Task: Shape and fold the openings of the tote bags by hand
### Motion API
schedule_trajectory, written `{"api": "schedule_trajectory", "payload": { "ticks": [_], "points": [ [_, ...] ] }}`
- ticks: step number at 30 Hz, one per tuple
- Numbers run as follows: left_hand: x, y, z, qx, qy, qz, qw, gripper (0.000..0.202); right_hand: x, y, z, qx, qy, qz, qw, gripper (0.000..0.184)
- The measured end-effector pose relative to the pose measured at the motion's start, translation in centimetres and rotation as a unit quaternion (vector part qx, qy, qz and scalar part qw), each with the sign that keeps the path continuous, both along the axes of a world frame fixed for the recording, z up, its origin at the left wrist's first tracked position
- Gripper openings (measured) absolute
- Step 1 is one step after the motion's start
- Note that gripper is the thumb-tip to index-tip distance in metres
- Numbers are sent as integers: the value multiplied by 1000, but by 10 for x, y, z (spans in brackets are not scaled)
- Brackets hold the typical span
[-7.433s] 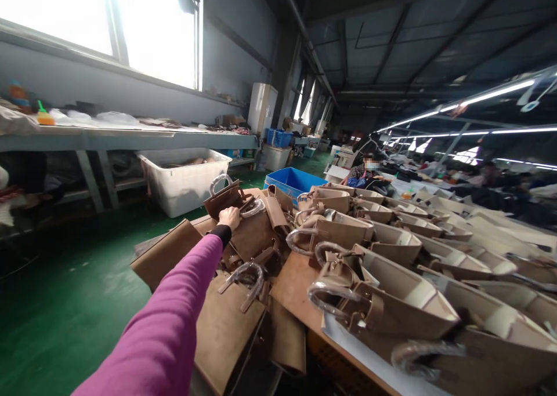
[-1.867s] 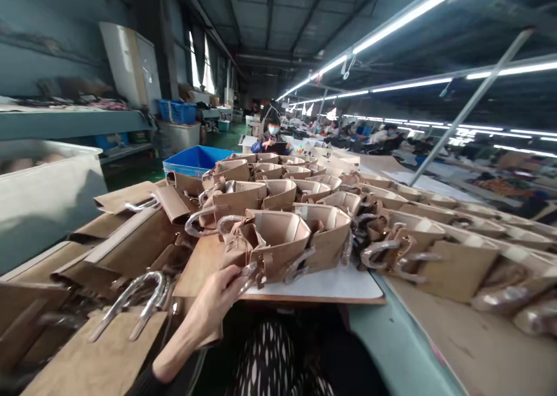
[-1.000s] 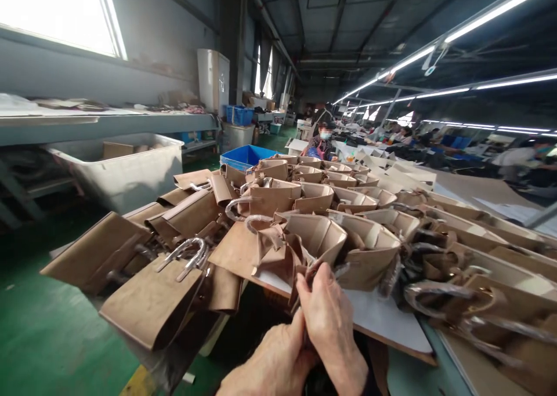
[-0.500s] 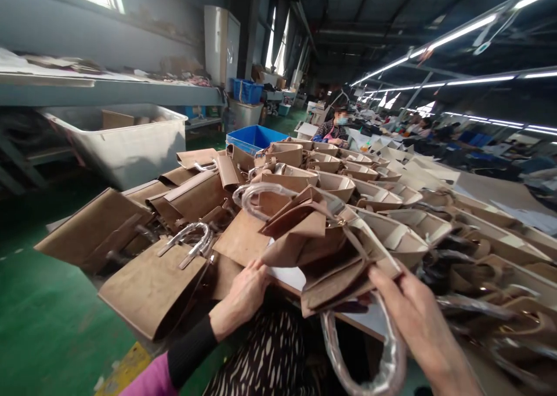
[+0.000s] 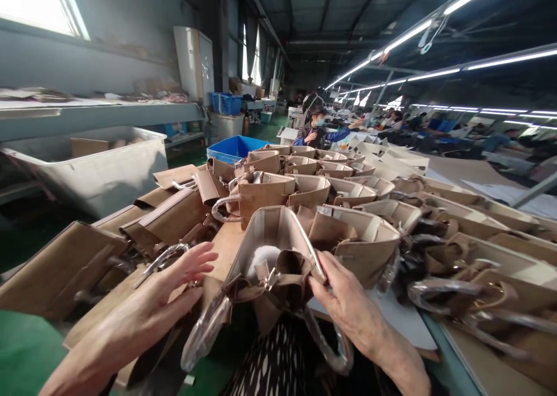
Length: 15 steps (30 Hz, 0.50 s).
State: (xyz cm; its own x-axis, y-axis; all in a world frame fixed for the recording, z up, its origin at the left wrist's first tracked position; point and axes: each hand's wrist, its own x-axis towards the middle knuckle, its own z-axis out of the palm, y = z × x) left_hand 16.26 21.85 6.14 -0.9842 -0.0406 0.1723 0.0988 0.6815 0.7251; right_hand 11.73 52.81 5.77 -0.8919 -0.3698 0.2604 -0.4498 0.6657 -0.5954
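A brown handbag stands open in front of me, its pale lining showing and something white inside. Its two handles, wrapped in clear plastic, hang down toward my lap, with a strap and metal clasp between them. My right hand pinches the bag's right edge between thumb and fingers. Off the bag's left side, my left hand is open with fingers stretched out, holding nothing. Beneath that hand lies another brown handbag with a plastic-wrapped handle.
Rows of open brown handbags crowd the table ahead and right. More bags lie piled at left. Behind them stand a blue bin and a large whitish tub. A masked co-worker sits across the table.
The handbag has turned from lying tilted and folded to standing with its mouth open toward me. My left hand has let go and moved left; my right hand still grips the bag.
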Motion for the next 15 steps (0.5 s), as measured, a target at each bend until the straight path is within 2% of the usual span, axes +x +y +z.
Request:
{"api": "schedule_trajectory", "payload": {
  "ticks": [2, 4, 7, 8, 10, 12, 15],
  "points": [
    [4, 21, -2, -25, -63, -49, 996, 68, -4, 0, -4, 44, -9, -1, 999, 22],
    [4, 45, -12, -104, -89, -19, 990, 76, -2, 1, -9, 71, -7, -14, 997, 23],
    [-2, 70, -29, -181, -99, -1, 979, 54, 22, -1, -25, 88, 119, -118, 982, 33],
    [-5, 74, -32, -189, -99, 1, 977, 45, 36, -4, -33, 93, 181, -168, 965, 37],
    [-10, 76, -31, -202, -98, 15, 974, 33, 65, -15, -57, 100, 248, -205, 941, 44],
    [-14, 75, -25, -221, -99, 33, 970, 27, 87, -32, -85, 100, 223, -209, 947, 48],
    [-15, 76, -16, -237, -101, 26, 966, 22, 88, -67, -116, 95, 41, -167, 981, 42]
  ]
}}
